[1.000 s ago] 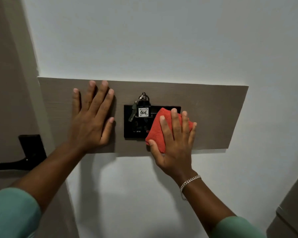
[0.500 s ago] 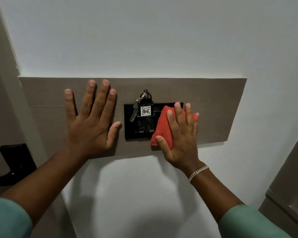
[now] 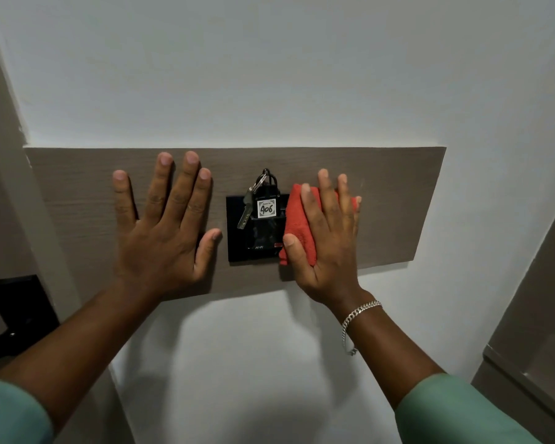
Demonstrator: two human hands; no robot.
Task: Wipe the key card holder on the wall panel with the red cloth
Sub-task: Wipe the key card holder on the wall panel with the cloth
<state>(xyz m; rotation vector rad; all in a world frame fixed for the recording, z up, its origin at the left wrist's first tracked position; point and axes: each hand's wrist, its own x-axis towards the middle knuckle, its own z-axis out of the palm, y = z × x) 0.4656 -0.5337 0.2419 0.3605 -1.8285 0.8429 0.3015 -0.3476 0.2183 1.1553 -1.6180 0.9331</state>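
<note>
A black key card holder [image 3: 258, 240] is set into a grey-brown wooden wall panel [image 3: 394, 200]. A black tag marked 406 with a metal key [image 3: 266, 203] sits in its slot. My right hand [image 3: 329, 238] lies flat over a folded red cloth [image 3: 297, 222] and presses it against the holder's right part, which is hidden under it. My left hand [image 3: 162, 229] rests flat on the panel to the left of the holder, fingers spread, with the thumb close to the holder's left edge.
The panel is mounted on a white wall [image 3: 269, 65]. A door with a black handle plate [image 3: 20, 306] is at the lower left. A beige cabinet edge [image 3: 532, 315] stands at the right.
My right hand has slid the red cloth upward and a little to the right across the holder. My left hand stays flat on the panel.
</note>
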